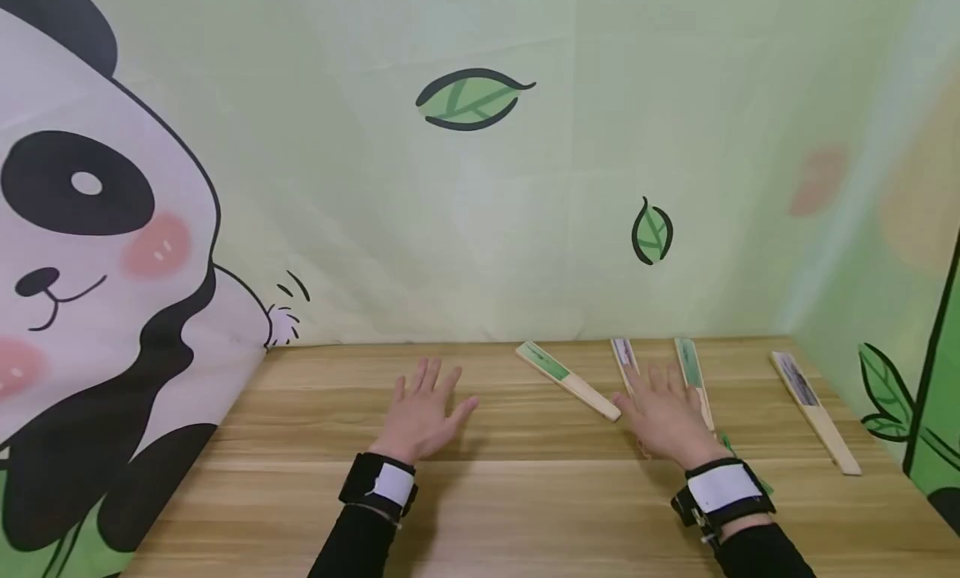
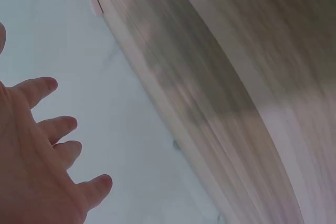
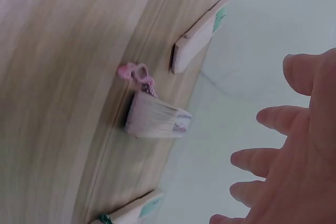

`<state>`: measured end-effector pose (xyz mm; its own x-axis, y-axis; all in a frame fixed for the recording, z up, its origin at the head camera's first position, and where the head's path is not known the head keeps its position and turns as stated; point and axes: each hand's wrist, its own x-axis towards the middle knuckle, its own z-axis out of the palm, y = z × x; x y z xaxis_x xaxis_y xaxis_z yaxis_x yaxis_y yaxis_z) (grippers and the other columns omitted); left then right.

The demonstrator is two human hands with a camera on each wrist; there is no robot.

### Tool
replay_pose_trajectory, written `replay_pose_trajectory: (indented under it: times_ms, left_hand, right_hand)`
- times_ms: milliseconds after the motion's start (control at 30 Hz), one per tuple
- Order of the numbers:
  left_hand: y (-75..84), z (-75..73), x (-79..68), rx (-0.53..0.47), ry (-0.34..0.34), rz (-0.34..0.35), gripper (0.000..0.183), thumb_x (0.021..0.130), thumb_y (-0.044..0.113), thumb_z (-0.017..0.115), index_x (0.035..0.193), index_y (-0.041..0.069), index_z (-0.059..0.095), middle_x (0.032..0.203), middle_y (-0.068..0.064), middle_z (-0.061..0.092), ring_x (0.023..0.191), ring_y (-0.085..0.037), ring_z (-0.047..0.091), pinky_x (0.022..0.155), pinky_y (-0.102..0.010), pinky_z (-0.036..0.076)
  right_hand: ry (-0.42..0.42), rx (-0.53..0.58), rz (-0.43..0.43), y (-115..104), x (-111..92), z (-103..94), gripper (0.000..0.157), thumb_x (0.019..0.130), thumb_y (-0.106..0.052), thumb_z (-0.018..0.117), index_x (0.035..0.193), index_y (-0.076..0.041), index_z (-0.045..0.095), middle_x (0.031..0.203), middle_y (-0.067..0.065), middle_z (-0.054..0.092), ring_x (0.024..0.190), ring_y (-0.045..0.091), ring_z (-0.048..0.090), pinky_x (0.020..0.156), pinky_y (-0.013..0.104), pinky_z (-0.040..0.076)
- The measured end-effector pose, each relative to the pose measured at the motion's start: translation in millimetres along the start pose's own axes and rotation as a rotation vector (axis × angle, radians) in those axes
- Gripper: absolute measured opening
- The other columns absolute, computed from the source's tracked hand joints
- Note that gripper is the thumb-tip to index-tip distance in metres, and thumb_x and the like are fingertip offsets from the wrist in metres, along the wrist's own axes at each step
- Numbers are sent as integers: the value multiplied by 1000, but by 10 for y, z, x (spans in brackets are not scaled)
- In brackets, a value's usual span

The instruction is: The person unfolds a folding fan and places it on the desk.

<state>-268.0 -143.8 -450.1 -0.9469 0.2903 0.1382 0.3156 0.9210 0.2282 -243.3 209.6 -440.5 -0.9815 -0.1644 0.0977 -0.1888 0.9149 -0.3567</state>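
My left hand (image 1: 422, 415) is held above the wooden table with its fingers spread, touching nothing. In the left wrist view, the fingers of this hand (image 2: 37, 161) look straight and hold nothing. Spread over the folded fans at the right is my right hand (image 1: 663, 415). It partly hides a folded fan with a purple print (image 1: 622, 354) and one with a green print (image 1: 692, 374). Another green-printed folded fan (image 1: 566, 379) lies slanted between the hands. The right wrist view shows a pink tassel (image 3: 139, 73) on the middle fan (image 3: 155, 119), apart from the fingers.
A dark-printed folded fan (image 1: 816, 415) lies near the right edge of the table (image 1: 525, 511). A green tassel (image 1: 763, 483) shows beside the right wrist. Behind the table hangs a pale green cloth (image 1: 525, 228) with a panda (image 1: 82, 253) and leaves.
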Motion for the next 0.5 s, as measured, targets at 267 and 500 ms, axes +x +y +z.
replay_pose_trajectory:
  times_ms: [267,500]
  left_hand:
    - [174,53,115,-45,-14,7,69,99,60,36,151,14,37,158,-20,21,146,-36,12,114,-60,12]
    - [408,182,276,-99,-20,22,71,99,62,35,152,15,35,158,-20,21,147,-34,11,116,-56,14]
  right_hand:
    - [15,22,-14,-38,67,73,61,104,-39,43,148,1,34,148,37,27,137,59,7,104,75,10]
    - [-17,6,-3,-134,220,153,57,102,-31,50,147,1,37,147,34,32,138,56,13,105,74,12]
